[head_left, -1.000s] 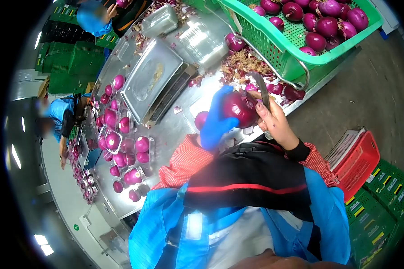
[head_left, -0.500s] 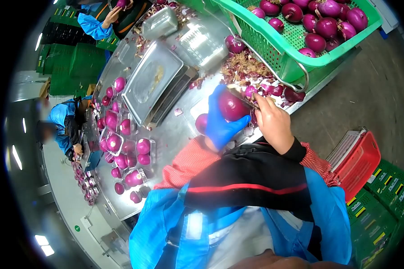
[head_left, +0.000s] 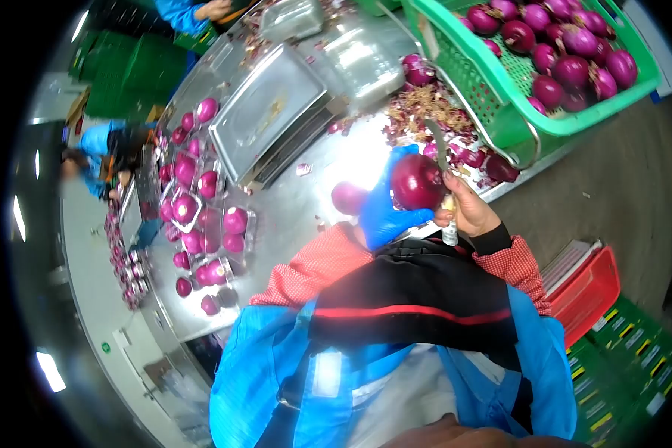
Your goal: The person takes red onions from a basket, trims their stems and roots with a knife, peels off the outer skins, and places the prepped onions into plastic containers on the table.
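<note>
A blue glove covers my left hand (head_left: 387, 216), whose fingers cup a large red onion (head_left: 417, 182) from the left and below. My bare right hand (head_left: 467, 209) is closed on a knife (head_left: 439, 145); its blade points up beside the onion's right side, and the pale handle shows below my fingers. Another onion (head_left: 348, 198) lies on the metal table just left of my glove. Roots and peel scraps (head_left: 433, 108) are heaped beyond my hands.
A green basket (head_left: 530, 123) of red onions stands at upper right. A scale (head_left: 272, 112), clear trays (head_left: 362, 63) and packed onions (head_left: 184, 168) occupy the table. Two co-workers (head_left: 101, 149) (head_left: 190, 15) are at the left and top. A red basket (head_left: 593, 295) and green crates (head_left: 627, 358) sit at lower right.
The view has shifted. The knife, earlier across the onion's upper right, now points upward beside it. My right hand has turned, and its fingers now wrap the handle below the blade.
</note>
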Action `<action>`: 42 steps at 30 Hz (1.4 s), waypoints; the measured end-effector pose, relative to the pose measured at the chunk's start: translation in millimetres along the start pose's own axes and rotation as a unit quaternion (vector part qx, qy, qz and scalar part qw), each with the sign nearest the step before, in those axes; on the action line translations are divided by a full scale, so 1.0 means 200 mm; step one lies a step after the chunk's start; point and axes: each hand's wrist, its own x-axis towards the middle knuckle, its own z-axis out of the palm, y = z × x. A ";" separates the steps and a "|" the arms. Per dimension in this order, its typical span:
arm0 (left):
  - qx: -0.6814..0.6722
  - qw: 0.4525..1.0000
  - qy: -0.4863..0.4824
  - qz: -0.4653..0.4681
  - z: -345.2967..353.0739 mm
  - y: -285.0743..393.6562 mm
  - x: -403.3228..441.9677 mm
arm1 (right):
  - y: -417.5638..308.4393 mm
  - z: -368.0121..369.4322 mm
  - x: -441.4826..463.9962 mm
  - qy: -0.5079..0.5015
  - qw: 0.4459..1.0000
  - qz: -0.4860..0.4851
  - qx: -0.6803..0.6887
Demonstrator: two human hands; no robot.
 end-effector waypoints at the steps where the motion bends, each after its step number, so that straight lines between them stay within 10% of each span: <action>1: -0.007 1.000 -0.003 -0.020 -0.01 0.02 -0.03 | 0.00 0.00 0.03 -0.030 0.999 0.015 0.019; 6: 0.249 0.947 0.111 -0.169 -0.28 0.01 -0.26 | -0.03 0.15 0.16 0.075 0.959 -0.003 -0.273; 8: 0.410 0.903 0.066 -0.109 -0.34 -0.04 -0.32 | 0.01 0.16 0.29 0.096 0.855 -0.123 -0.495; 14: 0.141 0.971 0.140 -0.130 -0.32 -0.34 -0.49 | 0.11 0.37 0.59 0.073 0.497 -0.244 -0.829; 17: 0.117 0.969 0.162 -0.147 -0.32 -0.40 -0.54 | 0.20 0.36 0.70 -0.009 0.428 -0.251 -0.868; 20: 0.436 0.879 0.163 -0.102 -0.37 -0.33 -0.62 | 0.18 0.38 0.67 -0.006 0.505 -0.193 -0.841; 27: 0.090 0.870 0.334 -0.351 -0.31 -0.58 -0.78 | 0.17 0.17 0.80 0.117 0.525 -0.148 -0.830; 31: 0.417 0.857 0.261 -0.153 -0.37 -0.69 -0.77 | 0.20 0.13 0.83 0.103 0.561 -0.094 -0.816; 39: 0.078 0.922 0.366 -0.101 -0.81 -0.56 -0.86 | 0.23 0.50 0.82 0.072 0.814 -0.092 -0.569; 42: -0.229 0.860 0.435 -0.138 -1.04 -0.10 -0.82 | 0.26 0.72 0.84 0.042 0.864 -0.058 -0.499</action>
